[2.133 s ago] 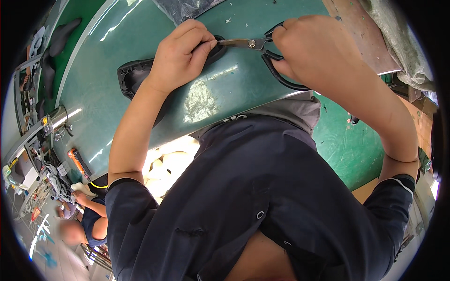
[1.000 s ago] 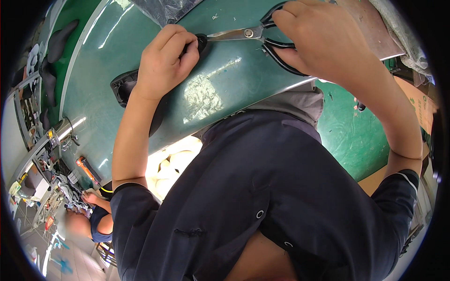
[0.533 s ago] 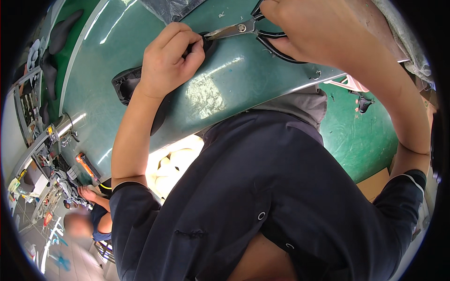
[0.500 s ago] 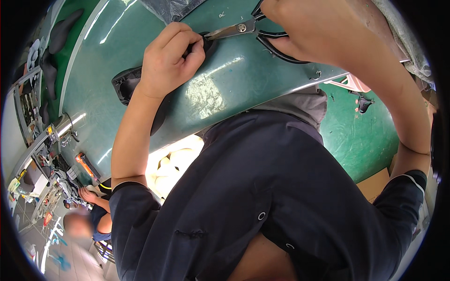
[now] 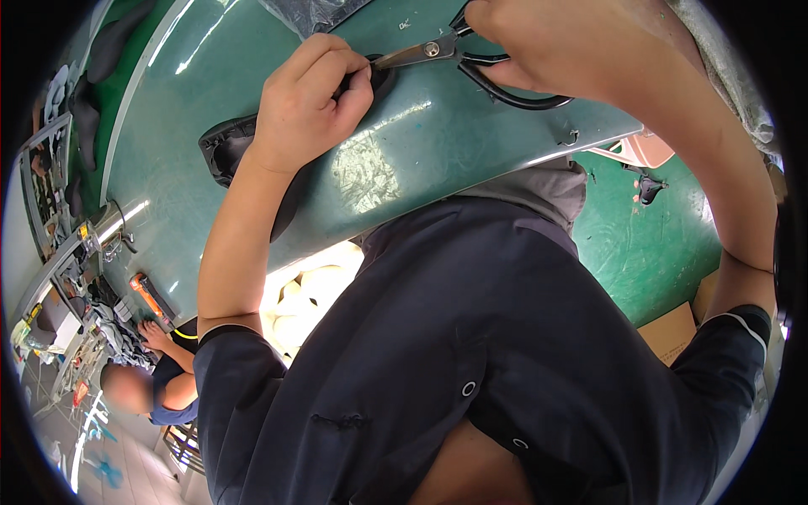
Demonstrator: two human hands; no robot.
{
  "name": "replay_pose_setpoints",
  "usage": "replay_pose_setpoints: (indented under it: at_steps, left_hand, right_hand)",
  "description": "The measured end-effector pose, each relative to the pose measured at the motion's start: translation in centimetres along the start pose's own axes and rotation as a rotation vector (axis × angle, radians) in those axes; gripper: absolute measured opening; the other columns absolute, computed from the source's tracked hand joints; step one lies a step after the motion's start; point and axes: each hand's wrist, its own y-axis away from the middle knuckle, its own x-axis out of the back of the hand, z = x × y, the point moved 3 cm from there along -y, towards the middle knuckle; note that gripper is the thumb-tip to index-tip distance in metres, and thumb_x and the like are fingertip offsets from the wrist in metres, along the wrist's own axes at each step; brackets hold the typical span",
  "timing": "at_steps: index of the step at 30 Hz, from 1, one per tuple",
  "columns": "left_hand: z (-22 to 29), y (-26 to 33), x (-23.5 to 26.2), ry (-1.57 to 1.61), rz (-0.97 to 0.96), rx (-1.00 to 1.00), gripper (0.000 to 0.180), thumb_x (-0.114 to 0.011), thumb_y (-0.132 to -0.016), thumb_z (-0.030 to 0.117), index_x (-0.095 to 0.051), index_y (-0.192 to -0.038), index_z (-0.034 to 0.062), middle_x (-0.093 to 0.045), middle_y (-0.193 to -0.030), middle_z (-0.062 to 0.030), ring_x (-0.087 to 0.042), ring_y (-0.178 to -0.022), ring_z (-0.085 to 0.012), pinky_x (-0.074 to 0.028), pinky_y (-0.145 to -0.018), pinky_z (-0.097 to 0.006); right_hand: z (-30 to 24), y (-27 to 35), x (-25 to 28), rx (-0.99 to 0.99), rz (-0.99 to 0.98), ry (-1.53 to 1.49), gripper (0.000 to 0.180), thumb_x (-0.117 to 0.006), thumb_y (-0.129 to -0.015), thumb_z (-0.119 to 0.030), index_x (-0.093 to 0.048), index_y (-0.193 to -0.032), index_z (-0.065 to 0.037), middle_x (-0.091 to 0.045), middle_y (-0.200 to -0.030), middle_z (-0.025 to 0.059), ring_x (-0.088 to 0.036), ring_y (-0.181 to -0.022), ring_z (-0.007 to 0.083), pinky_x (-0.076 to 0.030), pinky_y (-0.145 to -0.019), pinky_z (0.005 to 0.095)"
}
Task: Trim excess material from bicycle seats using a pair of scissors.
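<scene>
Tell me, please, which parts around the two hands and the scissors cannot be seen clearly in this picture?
- Scissor blade tips: head view, hidden under the left hand.
- Black piece: mostly covered by that hand and forearm.
- Right hand fingers: cut off by the top edge.
- Whether the blades are cutting: cannot tell.

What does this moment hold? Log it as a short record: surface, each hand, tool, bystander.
surface: glossy green table
left hand: fist pressing a black piece against the table
right hand: gripping scissors by their black handles
scissors: blades point toward the left hand's fingers
bystander: another person at lower left, beside an orange-handled tool
</scene>
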Motion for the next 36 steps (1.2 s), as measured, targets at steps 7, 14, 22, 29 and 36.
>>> replay_pose_setpoints:
  at_steps: [7, 14, 22, 29, 36]
  left_hand:
    - [-0.5, 0.0, 0.9, 0.077, 0.03, 0.078, 0.012, -0.076, -0.08, -0.007, -0.07, -0.087, 0.0019, -0.069, -0.09, -0.0023, -0.056, -0.058, -0.0079, -0.047, -0.054, -0.026]
    - [-1.5, -0.2, 1.3, 0.271, -0.088, 0.199, 0.009, -0.076, -0.081, -0.004, -0.071, -0.086, 0.0009, -0.068, -0.09, -0.0017, -0.053, -0.06, -0.0078, -0.043, -0.055, -0.025]
    - [-0.5, -0.3, 1.4, -0.122, -0.032, 0.128, 0.019, -0.088, -0.084, 0.012, -0.073, -0.091, 0.0027, -0.066, -0.088, -0.0056, -0.063, -0.069, -0.0211, -0.052, -0.06, -0.033]
    - [-1.4, 0.2, 1.5, -0.03, -0.068, 0.105, 0.008, -0.077, -0.095, 0.003, -0.069, -0.097, -0.0002, -0.067, -0.095, -0.0102, -0.066, -0.08, -0.0271, -0.054, -0.071, -0.035]
    - [-1.5, 1.1, 2.0, 0.053, -0.055, 0.078, 0.009, -0.074, -0.094, -0.004, -0.067, -0.097, -0.0004, -0.066, -0.096, -0.0116, -0.066, -0.081, -0.0288, -0.055, -0.071, -0.036]
  right_hand:
    - [0.5, 2.1, -0.1, -0.071, 0.142, 0.059, 0.037, -0.078, -0.084, -0.038, -0.071, -0.087, -0.002, -0.072, -0.082, 0.0153, -0.073, -0.079, 0.0387, -0.059, -0.073, 0.0482]
    - [1.0, 1.9, -0.2, -0.045, 0.264, 0.067, 0.036, -0.08, -0.081, -0.038, -0.068, -0.085, -0.003, -0.069, -0.082, 0.0129, -0.071, -0.086, 0.0361, -0.058, -0.073, 0.0477]
    - [1.5, 2.1, -0.2, -0.027, 0.283, 0.067, 0.035, -0.079, -0.082, -0.036, -0.067, -0.085, -0.004, -0.069, -0.083, 0.0132, -0.072, -0.087, 0.0353, -0.058, -0.073, 0.0466]
    - [2.6, 1.9, -1.9, 0.57, 1.178, -0.401, 0.038, -0.08, -0.084, -0.039, -0.066, -0.086, -0.003, -0.068, -0.083, 0.0123, -0.071, -0.084, 0.0337, -0.058, -0.073, 0.0455]
    - [1.4, 0.5, 0.7, 0.091, 0.338, 0.075, 0.035, -0.082, -0.08, -0.036, -0.067, -0.087, -0.004, -0.069, -0.083, 0.0124, -0.071, -0.086, 0.0344, -0.058, -0.073, 0.047]
